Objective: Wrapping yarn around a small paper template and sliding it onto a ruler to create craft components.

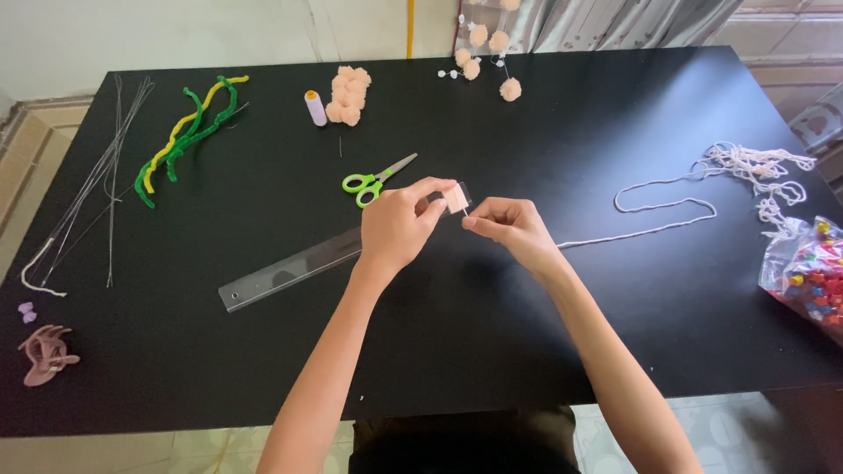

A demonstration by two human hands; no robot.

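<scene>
Left hand (397,226): centre of the frame, fingers closed narrowly around a small pale peach yarn bundle (456,199), held above the table.
Right hand (514,230): just beside the left, thumb and forefinger pinched on the cream yarn strand (654,206) where it meets the bundle.
Yarn strand: soft and loosely twisted; it runs right across the table in a long loop to a tangled heap at the right edge.
Progress: the bundle looks only partly wound, judging from its small size; several finished peach pompoms (349,96) already lie at upper centre, and much yarn remains unused.
Ruler (290,273): clear plastic, flat, lying diagonally under the left wrist.
Scissors (376,179): green handles, closed, just above the hands.
Thread spool (315,108): small, pale, upright beside the pompoms.
Pipe cleaners (186,133): fuzzy, green and yellow, bent, upper left.
Wires (101,180): thin, straight, grey, far left.
Bead bag (810,272): clear plastic, multicoloured contents, right edge.
Table (457,351): matte black, smooth.
</scene>
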